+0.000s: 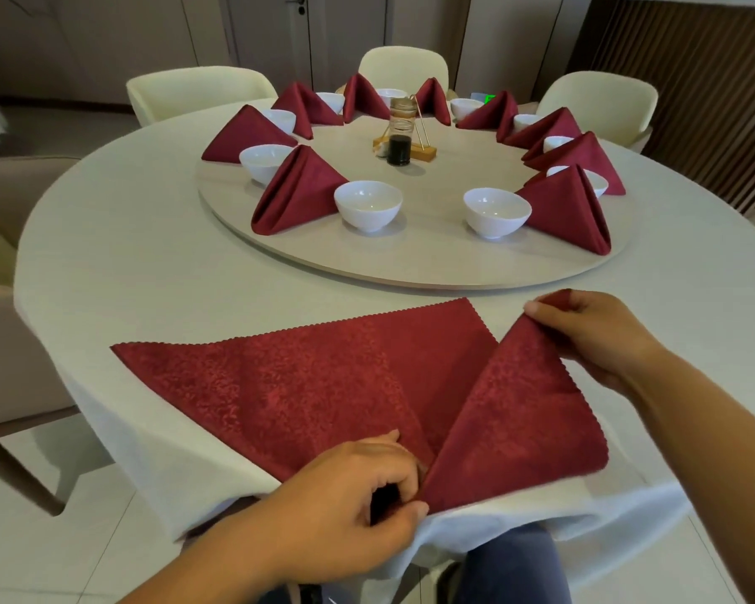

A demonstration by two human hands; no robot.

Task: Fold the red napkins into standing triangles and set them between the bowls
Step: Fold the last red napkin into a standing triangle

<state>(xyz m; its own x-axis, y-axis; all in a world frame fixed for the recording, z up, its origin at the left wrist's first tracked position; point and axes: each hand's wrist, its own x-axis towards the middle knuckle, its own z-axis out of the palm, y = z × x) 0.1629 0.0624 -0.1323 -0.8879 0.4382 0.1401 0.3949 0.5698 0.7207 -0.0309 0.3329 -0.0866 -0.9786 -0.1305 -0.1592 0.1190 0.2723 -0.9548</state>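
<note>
A red napkin lies flat on the white tablecloth near the table's front edge, its right part lifted into a raised flap. My left hand pinches the napkin's near point at the table edge. My right hand pinches the flap's far corner, holding it up above the cloth. On the wooden turntable stand several white bowls, the nearest two being a left bowl and a right bowl. Several folded red napkin triangles stand between the bowls, such as the near left one and the near right one.
A glass bottle with dark liquid stands on a wooden holder at the turntable's centre. Cream chairs ring the far side of the round table. Another chair sits at the left. My legs show below the table edge.
</note>
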